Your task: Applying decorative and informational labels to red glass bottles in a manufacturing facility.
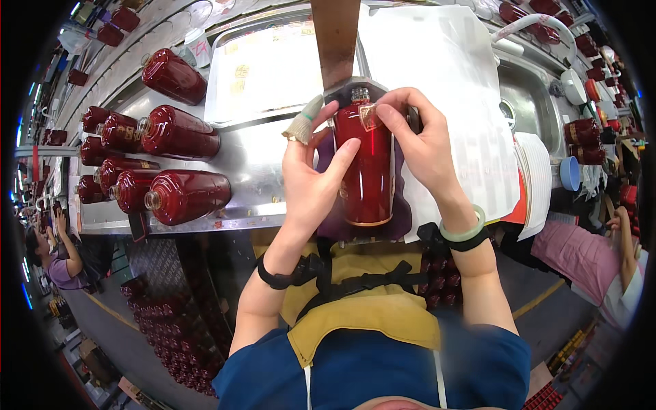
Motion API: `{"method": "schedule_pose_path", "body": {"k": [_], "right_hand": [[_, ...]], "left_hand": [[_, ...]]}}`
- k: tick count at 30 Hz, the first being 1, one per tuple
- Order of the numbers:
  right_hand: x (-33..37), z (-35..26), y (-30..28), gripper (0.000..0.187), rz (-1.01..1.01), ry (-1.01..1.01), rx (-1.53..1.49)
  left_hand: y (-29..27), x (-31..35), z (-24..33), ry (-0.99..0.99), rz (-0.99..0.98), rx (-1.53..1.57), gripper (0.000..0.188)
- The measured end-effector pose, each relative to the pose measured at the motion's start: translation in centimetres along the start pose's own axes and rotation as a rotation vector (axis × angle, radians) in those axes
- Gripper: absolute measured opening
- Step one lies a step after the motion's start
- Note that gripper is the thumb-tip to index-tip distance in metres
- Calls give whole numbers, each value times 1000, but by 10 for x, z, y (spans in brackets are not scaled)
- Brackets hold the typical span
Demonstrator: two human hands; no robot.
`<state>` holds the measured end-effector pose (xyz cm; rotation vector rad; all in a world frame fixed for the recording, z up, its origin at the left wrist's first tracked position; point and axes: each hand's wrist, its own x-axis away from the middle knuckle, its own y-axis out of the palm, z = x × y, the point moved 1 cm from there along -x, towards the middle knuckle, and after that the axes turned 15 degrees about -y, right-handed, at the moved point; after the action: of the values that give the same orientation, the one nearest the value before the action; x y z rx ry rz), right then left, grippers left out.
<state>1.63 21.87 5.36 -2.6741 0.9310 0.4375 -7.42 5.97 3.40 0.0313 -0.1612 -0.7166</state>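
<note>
Head view: a red glass bottle (367, 191) lies on a purple cloth (402, 208) at the front of the metal bench (256, 164), its neck pointing away from the person. The left hand (309, 167), a pale cover (301, 128) on one finger, is loosely spread, thumb touching the bottle's left side. The right hand (427, 140) pinches a small label (370, 117) at the bottle's shoulder. More red bottles (189, 197) lie to the left; white sheeting (437, 61) covers the bench to the right.

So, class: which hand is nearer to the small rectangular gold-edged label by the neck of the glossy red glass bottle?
Right. The right hand touches the label at its right edge; the left hand is lower and farther off, at the left side of the bottle.
</note>
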Motion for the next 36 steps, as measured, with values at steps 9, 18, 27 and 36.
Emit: {"method": "schedule_pose_path", "body": {"k": [9,18,27,36], "right_hand": [[12,-36,-2,9,-18,-64,-49],[29,-48,-8,5,6,-45,-174],[39,-52,-16,7,-137,51,-29],[40,-51,-9,7,-199,-70,121]], "left_hand": [[9,-2,23,109,-20,162,38],[-2,21,21,80,12,200,42],[-7,28,3,9,30,121,60],[5,38,2,-68,8,175,42]]}}
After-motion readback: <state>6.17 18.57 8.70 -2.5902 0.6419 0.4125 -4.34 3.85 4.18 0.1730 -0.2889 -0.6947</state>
